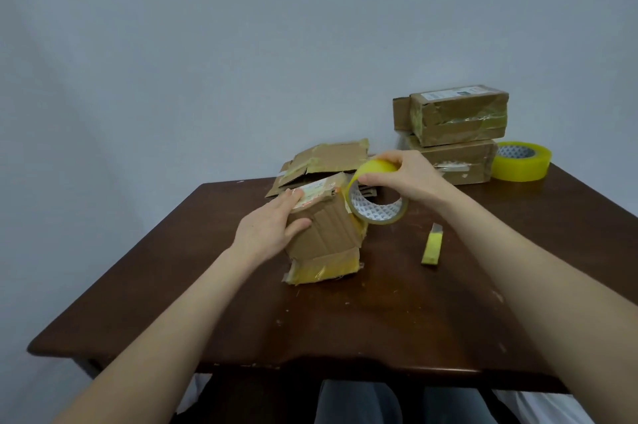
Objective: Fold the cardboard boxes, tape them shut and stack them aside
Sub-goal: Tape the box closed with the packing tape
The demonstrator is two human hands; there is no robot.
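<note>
A person's right hand [407, 178] grips a roll of yellowish packing tape [376, 197] from above, thumb and fingers pinched over its rim, holding it tilted just above the dark wooden table [345, 320] and touching the right edge of a cardboard box [324, 230]. The roll's white inner core carries a repeated small dark triangular logo, too small to read. The left hand [272, 226] presses flat against the left side of that box, fingers spread over its top and thumb on the near face, steadying it near the table's centre. The box stands tilted, its near bottom edge wrapped in yellow tape; a white shipping label with orange and green print sits on top under the fingertips, the text blurred beyond reading.

Just behind the box lies a pile of flattened cardboard [331, 157], flaps open and streaked with old tape. To the right of the box, a small yellow utility knife [433, 245] rests on the table, well apart from both hands. At the far right corner, two taped boxes [455, 133] are stacked one on the other against the wall; the upper one bears a white label, illegible. A second tape roll [521, 161] lies flat just beside the stack, showing the same triangular logo inside.
</note>
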